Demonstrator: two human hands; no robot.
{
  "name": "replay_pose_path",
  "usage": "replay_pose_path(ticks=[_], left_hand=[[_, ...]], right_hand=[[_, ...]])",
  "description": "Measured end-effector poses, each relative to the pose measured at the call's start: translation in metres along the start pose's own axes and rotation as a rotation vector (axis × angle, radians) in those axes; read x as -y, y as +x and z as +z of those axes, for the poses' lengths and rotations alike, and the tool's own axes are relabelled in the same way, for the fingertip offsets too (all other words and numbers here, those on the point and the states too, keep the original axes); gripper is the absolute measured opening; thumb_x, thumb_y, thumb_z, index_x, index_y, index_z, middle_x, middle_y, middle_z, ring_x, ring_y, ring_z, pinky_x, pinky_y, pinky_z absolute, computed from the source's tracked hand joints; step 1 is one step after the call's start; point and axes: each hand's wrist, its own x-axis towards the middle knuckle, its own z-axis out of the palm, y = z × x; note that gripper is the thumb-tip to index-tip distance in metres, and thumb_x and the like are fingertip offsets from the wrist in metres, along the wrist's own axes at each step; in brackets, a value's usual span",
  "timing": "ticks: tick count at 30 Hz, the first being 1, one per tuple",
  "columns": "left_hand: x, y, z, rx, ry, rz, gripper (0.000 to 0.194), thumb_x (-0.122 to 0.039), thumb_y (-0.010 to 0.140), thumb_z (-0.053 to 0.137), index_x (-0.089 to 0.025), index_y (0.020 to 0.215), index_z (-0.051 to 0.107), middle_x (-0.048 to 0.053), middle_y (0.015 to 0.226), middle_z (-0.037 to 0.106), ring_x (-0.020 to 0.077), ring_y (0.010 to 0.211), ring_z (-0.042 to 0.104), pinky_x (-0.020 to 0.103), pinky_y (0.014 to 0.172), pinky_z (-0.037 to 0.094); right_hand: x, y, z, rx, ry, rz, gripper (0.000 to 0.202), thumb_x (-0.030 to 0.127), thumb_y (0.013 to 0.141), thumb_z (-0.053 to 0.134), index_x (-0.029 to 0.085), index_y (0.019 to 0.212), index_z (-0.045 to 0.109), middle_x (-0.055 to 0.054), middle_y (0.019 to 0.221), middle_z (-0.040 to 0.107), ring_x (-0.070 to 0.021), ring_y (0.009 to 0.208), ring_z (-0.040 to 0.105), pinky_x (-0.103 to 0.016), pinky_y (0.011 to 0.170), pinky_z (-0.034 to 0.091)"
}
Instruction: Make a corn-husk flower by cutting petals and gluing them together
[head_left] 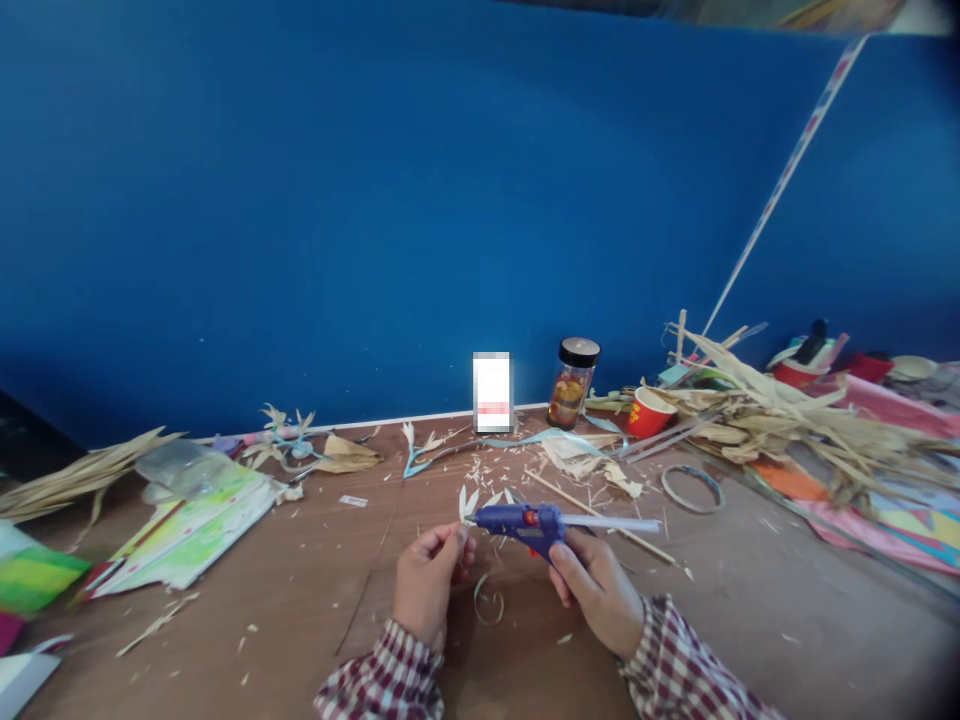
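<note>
My left hand point(433, 578) pinches a small pale flower made of pointed petals point(468, 503) by its base, at the middle of the table. My right hand point(598, 590) is wrapped round the handle of a blue glue gun point(525, 520), which points left. The gun's nozzle meets the base of the flower just above my left fingertips. A long clear glue stick point(615, 523) sticks out of the gun's back end. Behind the hands, pale husk scraps point(480, 468) are scattered on the brown table point(300, 600).
Against the blue wall stand a white box-like object point(493, 392), a dark-lidded jar point(574, 385) and a red paper cup point(650, 412). Dried husks point(787, 400) pile up at right. A tape ring point(693, 489) and thin stick point(600, 512) lie nearby. Painted paper point(195, 530) lies left.
</note>
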Motion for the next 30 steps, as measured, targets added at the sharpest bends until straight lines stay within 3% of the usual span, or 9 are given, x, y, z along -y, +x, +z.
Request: replay_pose_path(ticks=[30], left_hand=[[0.0000,-0.0005,0.0014,-0.006,0.004,0.004,0.027,-0.036,0.059,0.067,-0.011,0.069,0.062,0.001,0.056,0.060,0.0083,0.048,0.049,0.019,0.044,0.036]], right_hand=[[0.0034,0.0007,0.0005,-0.007,-0.004,0.027,0.034,0.040,0.088,0.031,0.017,0.069,0.048,0.004,0.046,0.044,-0.0084,0.042,0.040,-0.020,0.044,0.031]])
